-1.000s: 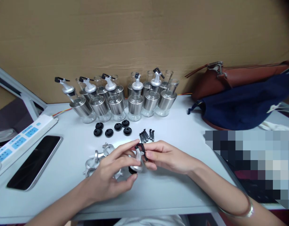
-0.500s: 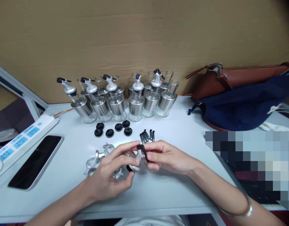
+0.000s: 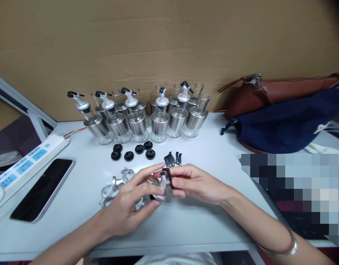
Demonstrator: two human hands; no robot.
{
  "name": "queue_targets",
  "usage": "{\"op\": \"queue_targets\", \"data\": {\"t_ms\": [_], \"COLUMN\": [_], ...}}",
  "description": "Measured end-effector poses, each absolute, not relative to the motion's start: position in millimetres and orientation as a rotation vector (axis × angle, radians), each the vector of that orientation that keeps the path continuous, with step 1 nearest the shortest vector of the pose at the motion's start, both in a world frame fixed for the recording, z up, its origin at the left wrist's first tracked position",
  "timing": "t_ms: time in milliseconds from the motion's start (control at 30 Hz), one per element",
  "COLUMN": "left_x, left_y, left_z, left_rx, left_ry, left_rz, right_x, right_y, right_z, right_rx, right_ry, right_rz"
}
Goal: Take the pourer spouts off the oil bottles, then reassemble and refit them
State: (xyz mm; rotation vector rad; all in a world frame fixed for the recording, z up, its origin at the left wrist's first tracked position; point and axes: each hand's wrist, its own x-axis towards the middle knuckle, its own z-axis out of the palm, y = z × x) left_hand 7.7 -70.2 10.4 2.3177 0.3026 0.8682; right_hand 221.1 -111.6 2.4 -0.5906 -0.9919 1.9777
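My left hand (image 3: 133, 200) grips a silver pourer top (image 3: 161, 186) with a black plug beneath it, near the table's middle. Pinched in my right hand (image 3: 191, 182) is a black lever (image 3: 170, 178), held upright right beside the spout. Whether lever and spout touch is hard to tell. Silver pourer parts (image 3: 110, 189) lie partly hidden behind my left hand. Several black rubber plugs (image 3: 129, 156) sit in a loose group farther back, and several small black levers (image 3: 171, 159) lie just behind my right hand.
Steel-banded glass bottles (image 3: 160, 123) line the back, several with pourers on. At left are a power strip (image 3: 31, 162) and a phone (image 3: 42, 189). A brown bag (image 3: 285, 94) and dark blue cloth (image 3: 291, 117) occupy the back right. The lower right is pixelated.
The black lever has come away from the spout's top, which now shows beside it. My left index finger has lifted slightly and its thumb has straightened.
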Motion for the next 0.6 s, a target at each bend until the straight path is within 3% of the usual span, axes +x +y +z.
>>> {"op": "queue_targets", "data": {"t_ms": [600], "left_x": [7.8], "left_y": [-71.0], "left_z": [11.4], "left_rx": [2.273], "left_ry": [0.321], "left_rz": [0.871], "right_x": [222.8], "right_y": [-110.5], "right_z": [1.5], "right_rx": [-0.682], "right_ry": [-0.984], "right_rz": [1.925]}}
